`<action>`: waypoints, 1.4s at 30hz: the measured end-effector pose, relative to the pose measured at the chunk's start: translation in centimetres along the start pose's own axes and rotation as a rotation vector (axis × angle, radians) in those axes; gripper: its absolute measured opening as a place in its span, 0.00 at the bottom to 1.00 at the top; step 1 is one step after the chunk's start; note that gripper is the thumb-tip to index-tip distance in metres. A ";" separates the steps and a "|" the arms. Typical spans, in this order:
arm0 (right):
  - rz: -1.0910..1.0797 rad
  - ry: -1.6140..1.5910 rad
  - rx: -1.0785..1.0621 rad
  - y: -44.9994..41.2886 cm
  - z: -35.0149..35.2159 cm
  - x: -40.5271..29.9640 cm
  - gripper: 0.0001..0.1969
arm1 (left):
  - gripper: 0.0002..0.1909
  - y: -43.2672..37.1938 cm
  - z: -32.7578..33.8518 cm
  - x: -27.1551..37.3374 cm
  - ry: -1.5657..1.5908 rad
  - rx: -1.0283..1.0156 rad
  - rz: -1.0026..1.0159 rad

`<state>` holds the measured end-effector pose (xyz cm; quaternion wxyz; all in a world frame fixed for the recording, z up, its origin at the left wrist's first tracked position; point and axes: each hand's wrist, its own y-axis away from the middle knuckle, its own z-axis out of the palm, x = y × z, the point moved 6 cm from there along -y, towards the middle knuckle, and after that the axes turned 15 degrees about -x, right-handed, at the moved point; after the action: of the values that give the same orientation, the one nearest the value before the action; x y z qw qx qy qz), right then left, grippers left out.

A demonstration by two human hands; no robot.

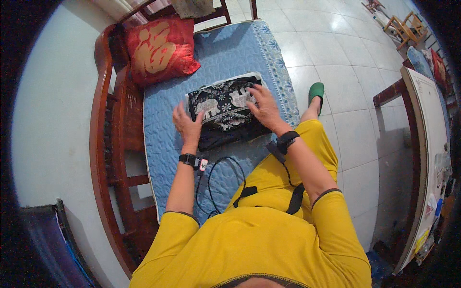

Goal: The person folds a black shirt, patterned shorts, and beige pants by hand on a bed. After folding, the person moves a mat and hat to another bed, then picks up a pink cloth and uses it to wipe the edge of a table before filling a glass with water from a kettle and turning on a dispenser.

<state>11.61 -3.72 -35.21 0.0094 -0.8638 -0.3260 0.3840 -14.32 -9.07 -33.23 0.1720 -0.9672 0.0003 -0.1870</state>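
A folded black cloth with a white elephant and flower pattern (pixel 226 107) lies on the blue quilted mat (pixel 223 54) in front of me, with a white layer showing at its far edge. My left hand (pixel 188 124) is at the cloth's left side, fingers spread and thumb near one elephant. Over the right part of the cloth, my right hand (pixel 264 106) has its fingers apart and slightly curled near the other elephant. Whether the fingertips touch the fabric I cannot tell. Both wrists wear black bands, with black cables nearby.
The mat covers a wooden bench with a carved backrest (pixel 104 144) at the left. A red cushion with a gold character (pixel 155 50) rests at its far left corner. Looped black cable (pixel 227 158) lies near my lap. At the right stands a table (pixel 419 151) bearing small items.
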 end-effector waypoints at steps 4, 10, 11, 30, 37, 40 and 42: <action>0.393 -0.101 0.209 1.9 -1.7 3.6 0.35 | 0.49 1.6 1.4 -6.9 0.333 -0.112 -0.519; 0.642 0.023 0.115 1.8 -0.3 4.5 0.40 | 0.54 0.2 2.8 -7.4 0.332 -0.444 -0.776; 0.706 0.079 0.099 1.7 -0.2 4.4 0.41 | 0.50 0.2 3.2 -7.4 0.534 -0.508 -0.776; 0.752 -0.921 -0.128 1.3 -3.7 0.6 0.23 | 0.18 1.4 2.4 0.5 1.449 -0.878 -0.788; 0.882 -0.926 -0.205 1.1 -2.3 1.8 0.21 | 0.15 3.5 1.9 1.8 1.664 -0.922 -0.770; 0.578 -0.845 -0.227 -3.1 -4.4 -1.5 0.24 | 0.13 1.7 -2.2 1.5 1.449 -0.610 -0.688; 0.228 -0.796 -0.155 -7.6 -4.8 -3.7 0.28 | 0.16 2.1 -2.5 -3.1 1.550 -0.404 -0.729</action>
<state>8.81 1.26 -27.32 -0.2251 -0.6767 -0.2344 0.6606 -18.02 -11.63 -32.87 -0.1214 -0.5200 -0.1588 -0.8304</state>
